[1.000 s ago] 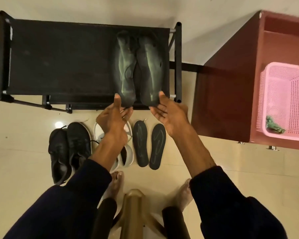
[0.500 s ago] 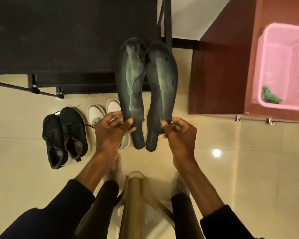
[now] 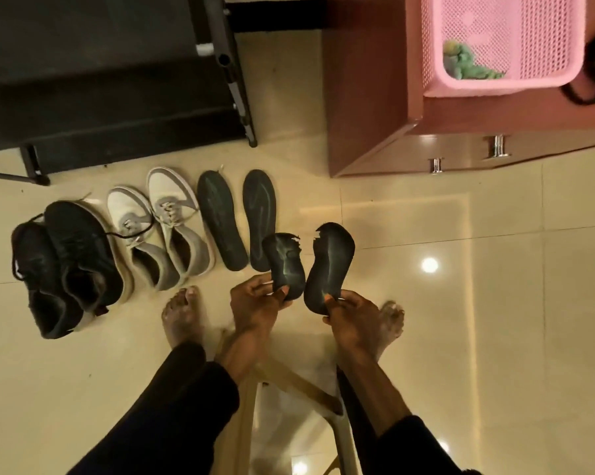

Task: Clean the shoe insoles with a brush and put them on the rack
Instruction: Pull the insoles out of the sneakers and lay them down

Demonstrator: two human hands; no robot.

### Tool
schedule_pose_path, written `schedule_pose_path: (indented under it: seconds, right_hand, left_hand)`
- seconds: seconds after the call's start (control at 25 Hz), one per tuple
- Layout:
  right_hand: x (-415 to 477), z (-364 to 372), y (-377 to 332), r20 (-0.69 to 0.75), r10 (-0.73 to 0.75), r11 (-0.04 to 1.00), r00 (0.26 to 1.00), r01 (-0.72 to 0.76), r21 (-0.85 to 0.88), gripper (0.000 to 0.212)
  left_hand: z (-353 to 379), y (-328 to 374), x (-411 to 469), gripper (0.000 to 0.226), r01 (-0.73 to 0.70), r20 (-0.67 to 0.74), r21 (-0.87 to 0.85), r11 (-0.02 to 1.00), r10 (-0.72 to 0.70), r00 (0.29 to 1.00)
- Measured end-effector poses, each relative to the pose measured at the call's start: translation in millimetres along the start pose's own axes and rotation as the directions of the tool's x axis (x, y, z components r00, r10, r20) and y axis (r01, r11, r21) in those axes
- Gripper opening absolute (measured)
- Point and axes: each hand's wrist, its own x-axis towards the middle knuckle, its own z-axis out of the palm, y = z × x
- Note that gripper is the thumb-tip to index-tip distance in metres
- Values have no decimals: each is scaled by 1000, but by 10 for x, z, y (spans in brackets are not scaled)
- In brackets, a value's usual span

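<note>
My left hand (image 3: 255,303) pinches the heel end of one dark insole (image 3: 286,262), and my right hand (image 3: 352,315) pinches the heel of a second dark insole (image 3: 330,262). Both insoles hang low over the tiled floor, side by side, with ragged toe ends pointing away from me. Another pair of dark insoles (image 3: 220,219) (image 3: 260,217) lies flat on the floor just beyond them. The black shoe rack (image 3: 111,97) stands at the upper left with nothing showing on its shelf. No brush is in view.
White-grey sneakers (image 3: 162,228) and black shoes (image 3: 63,265) sit in a row left of the floor insoles. A reddish cabinet (image 3: 375,108) holds a pink basket (image 3: 501,42) at the upper right. My bare feet (image 3: 183,313) and a stool frame (image 3: 289,406) are below my hands.
Both hands took the two insoles off the rack shelf and lowered them toward the floor near my feet. The view tilted down, so the rack moved to the upper left.
</note>
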Motion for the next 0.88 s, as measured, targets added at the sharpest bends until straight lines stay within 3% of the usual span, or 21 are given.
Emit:
schedule_pose_path:
  seconds: [0.24,0.44,0.52,0.6,0.72,0.8,0.88]
  right_hand:
    - [811,301,239,8,128,977,992,-128,169,18]
    - [1243,449,532,100,126,992,987,-127,5,23]
    - [1294,443,627,111,105,981,988,-84,-174,29]
    - [1328,418,699,102,31,953,994,1,-304,32]
    - [1342,388,561,168,-82,908,982,143,-394,11]
    - [1345,395,335,207,-133,876,969,213,-432,22]
    - [1305,394,47,269,-173,836,948,286,-468,34]
  left_hand:
    - [383,-216,708,42,-101,38,104,989,98,995]
    - [380,-593,1085,45,-61,-14,240,969,66,998]
    - [321,-700,1183,45,14,-71,287,958,7,997]
    - [278,-705,1209,31,1,-53,227,974,12,999]
    - [325,-566,1212,15,-95,37,83,992,92,995]
    - [387,-369,1244,14,-195,89,145,970,183,979]
    - [407,-79,1270,17,-302,241,367,880,224,944]
